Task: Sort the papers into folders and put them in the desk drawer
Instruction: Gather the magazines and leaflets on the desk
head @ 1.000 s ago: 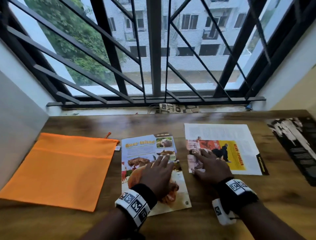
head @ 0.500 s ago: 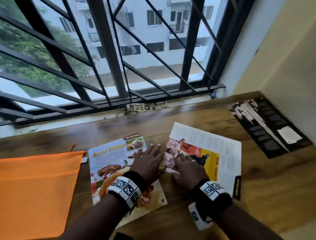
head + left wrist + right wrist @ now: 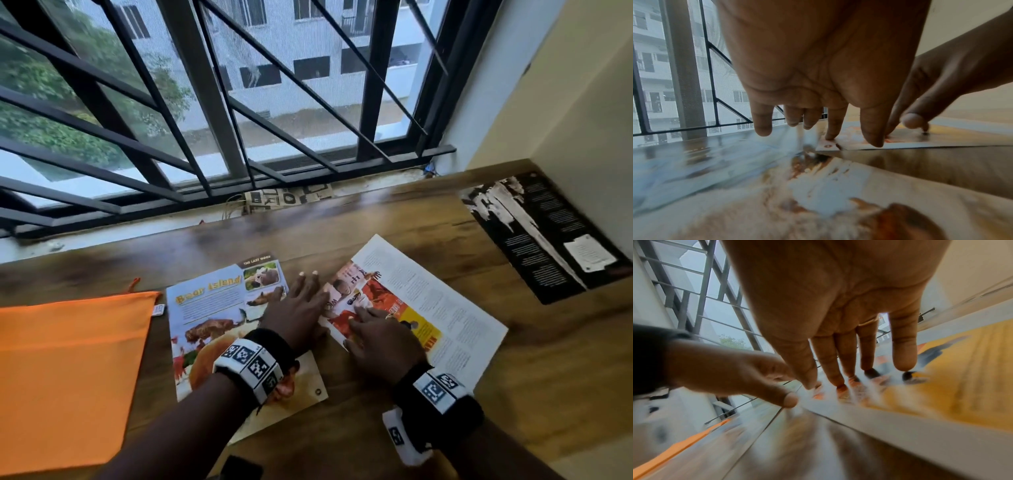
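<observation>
A "Bear Island" magazine page [image 3: 212,308] lies flat on the wooden desk [image 3: 548,377]. Just to its right lies a second page [image 3: 442,301] with red and yellow pictures and white text columns. My left hand [image 3: 301,298] rests with straight fingers over the Bear Island page's right edge; in the left wrist view its fingertips [image 3: 830,136] touch the second page's near corner [image 3: 828,145]. My right hand [image 3: 373,329] presses flat on the second page's pictures, fingers [image 3: 838,369] straight. An orange cloth folder [image 3: 68,370] lies at the left.
A black printed page [image 3: 541,236] lies at the desk's far right by the yellow wall. A patterned paper bag [image 3: 287,197] sits on the sill under the barred window [image 3: 219,113]. Bare wood [image 3: 359,442] shows near the front edge.
My left hand has shifted right to the second page's edge and the two hands now sit close together. The second page has slid left and turned. My head has swung to the right.
</observation>
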Motion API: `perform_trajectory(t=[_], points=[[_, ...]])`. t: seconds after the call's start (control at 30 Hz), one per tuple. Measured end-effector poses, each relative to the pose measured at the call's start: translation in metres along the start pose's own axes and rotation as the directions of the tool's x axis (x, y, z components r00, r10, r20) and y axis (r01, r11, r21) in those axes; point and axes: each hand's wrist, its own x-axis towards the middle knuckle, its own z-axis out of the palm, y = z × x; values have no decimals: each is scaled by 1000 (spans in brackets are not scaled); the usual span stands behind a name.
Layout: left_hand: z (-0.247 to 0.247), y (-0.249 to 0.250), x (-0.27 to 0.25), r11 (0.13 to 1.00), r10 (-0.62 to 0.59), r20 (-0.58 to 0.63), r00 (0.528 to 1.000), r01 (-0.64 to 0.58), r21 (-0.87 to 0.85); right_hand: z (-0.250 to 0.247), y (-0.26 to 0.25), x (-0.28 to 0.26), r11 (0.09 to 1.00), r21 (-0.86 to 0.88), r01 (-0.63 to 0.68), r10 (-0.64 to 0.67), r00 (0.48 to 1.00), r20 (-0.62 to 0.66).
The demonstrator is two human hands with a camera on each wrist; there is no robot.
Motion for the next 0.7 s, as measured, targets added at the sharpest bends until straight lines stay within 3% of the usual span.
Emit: perform_trajectory(t=[0.17,0.3,0.37,0.47,0.53,0.6,0.7], points=[[6,15,-19,997,82,3,997,-82,9,-20,29,27,995,-58,-83,82,997,-9],[3,36,-26,980,192,77,978,-186,-76,-26,44,36,988,95,-125,133,987,-84],[-5,38,-22,971,209,46,977,-202,-124,-24,49,35,975,-1,-224,223,970,-100],[-23,31,-8,953,133,-100,986,-155,-261,-22,58,29,872,-74,-484,486,874,17],[-34,21,6,939,74,-138,988,-116,-325,-22,63,26,822,-42,-568,569,817,94],[-38,11,23,959,57,-155,986,-97,-267,-18,69,26,857,-36,-514,514,850,115],[-37,1,45,981,-50,-86,995,33,-192,-16,81,29,952,-99,-291,304,937,173]])
